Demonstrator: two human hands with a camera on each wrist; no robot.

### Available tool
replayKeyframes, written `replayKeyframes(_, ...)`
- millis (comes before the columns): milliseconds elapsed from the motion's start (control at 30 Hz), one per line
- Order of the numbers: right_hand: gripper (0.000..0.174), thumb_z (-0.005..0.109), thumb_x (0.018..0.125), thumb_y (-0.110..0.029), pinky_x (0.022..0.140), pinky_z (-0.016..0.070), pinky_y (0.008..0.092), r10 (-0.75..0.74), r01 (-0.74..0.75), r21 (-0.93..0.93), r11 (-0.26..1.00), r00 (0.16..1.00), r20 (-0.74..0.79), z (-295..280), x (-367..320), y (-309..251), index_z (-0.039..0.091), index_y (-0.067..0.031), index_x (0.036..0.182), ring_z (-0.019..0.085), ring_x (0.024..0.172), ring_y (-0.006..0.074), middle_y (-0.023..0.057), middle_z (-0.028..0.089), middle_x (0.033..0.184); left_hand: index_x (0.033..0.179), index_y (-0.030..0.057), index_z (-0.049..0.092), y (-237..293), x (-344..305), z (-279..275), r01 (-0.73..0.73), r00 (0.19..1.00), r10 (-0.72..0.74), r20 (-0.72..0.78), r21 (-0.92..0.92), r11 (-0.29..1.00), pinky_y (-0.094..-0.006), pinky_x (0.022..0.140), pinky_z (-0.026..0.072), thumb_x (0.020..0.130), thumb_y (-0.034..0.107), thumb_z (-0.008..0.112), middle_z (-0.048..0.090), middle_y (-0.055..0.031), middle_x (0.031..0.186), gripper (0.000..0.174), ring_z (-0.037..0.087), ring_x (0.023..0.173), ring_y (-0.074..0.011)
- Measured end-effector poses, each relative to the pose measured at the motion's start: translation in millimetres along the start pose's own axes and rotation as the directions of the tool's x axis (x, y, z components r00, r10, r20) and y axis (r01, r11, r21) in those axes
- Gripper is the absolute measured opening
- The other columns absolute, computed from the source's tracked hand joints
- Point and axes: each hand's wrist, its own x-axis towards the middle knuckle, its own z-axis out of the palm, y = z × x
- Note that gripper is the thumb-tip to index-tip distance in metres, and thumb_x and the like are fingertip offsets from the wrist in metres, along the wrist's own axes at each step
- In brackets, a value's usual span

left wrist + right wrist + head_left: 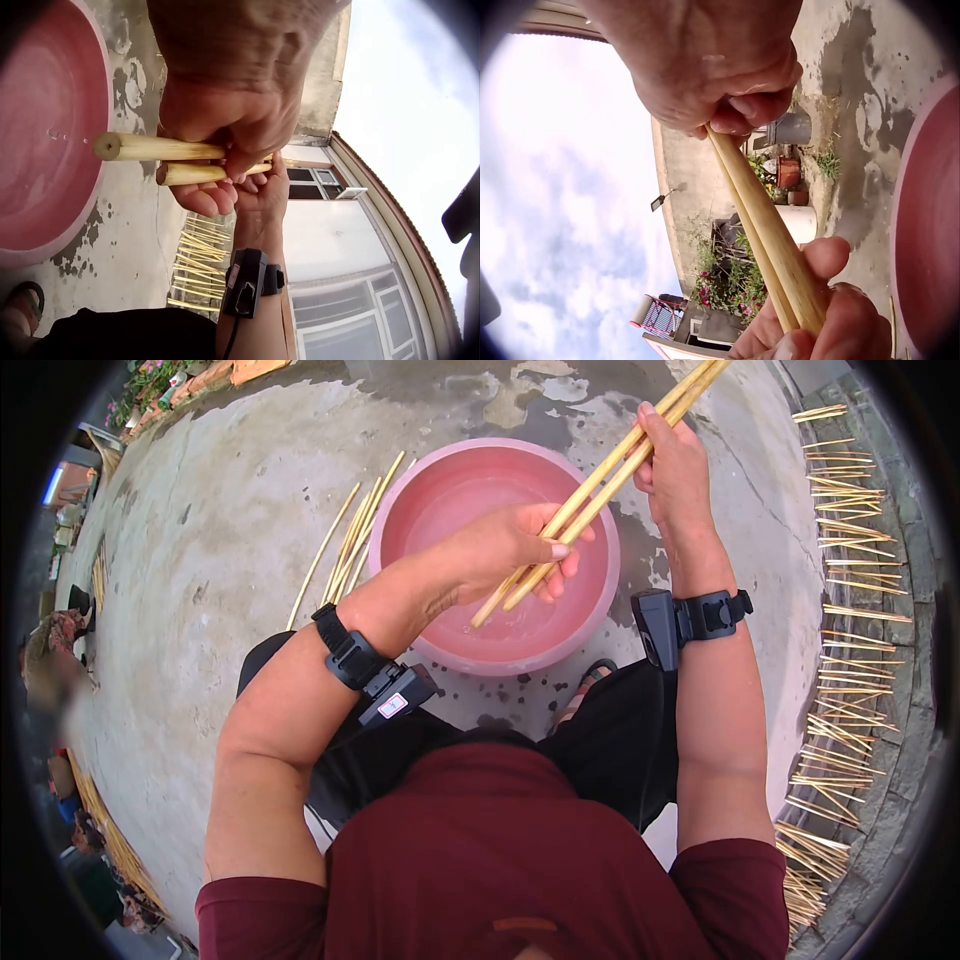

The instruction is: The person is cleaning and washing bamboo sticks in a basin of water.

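Two pale yellow peeled stalks slant side by side over a pink basin. My left hand grips both near their lower ends, thumb laid across them. Farther up, my right hand holds the same pair, its thumb along the stalks. In the left wrist view the round cut ends of the stalks stick out past the left hand. Between the hands the stalks run close together in the right wrist view. Shallow clear water shows in the basin.
Several loose stalks lie on the concrete left of the basin. A long row of stalk bundles lines the paving at the right. A sandalled foot is near the basin. Another person is at the far left.
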Motion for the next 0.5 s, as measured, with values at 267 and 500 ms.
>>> replayKeyframes(267,0.022,0.055,0.092,-0.024,0.037,0.0231,0.0210,0.025,-0.025,0.114,0.993,1.000,0.001,3.6,2.9,3.5,0.051,-0.0030,0.084,0.037,0.043,0.0043,0.0017,0.047,0.062,0.093,0.0057,0.052,-2.1,-1.5,-9.4,0.127,0.989,-0.130,-0.064,-0.058,0.990,-0.0224,0.036,0.0281,0.094,0.026,0.052,0.044,0.0000,0.060,0.021,0.036,0.040,-0.0070)
replayKeyframes(500,0.032,0.047,0.097,-0.033,0.064,0.0473,0.0263,-0.066,0.067,-0.076,0.995,0.998,0.023,21.3,-3.4,-3.2,0.050,-0.0028,0.088,0.049,0.057,0.0139,0.0050,0.053,0.072,0.077,0.0097,0.048,-0.4,-2.4,-14.4,0.238,0.949,-0.229,-0.216,0.016,0.971,-0.0220,0.034,0.0182,0.093,0.043,0.052,0.036,0.0032,0.053,0.037,0.025,0.037,-0.0053)
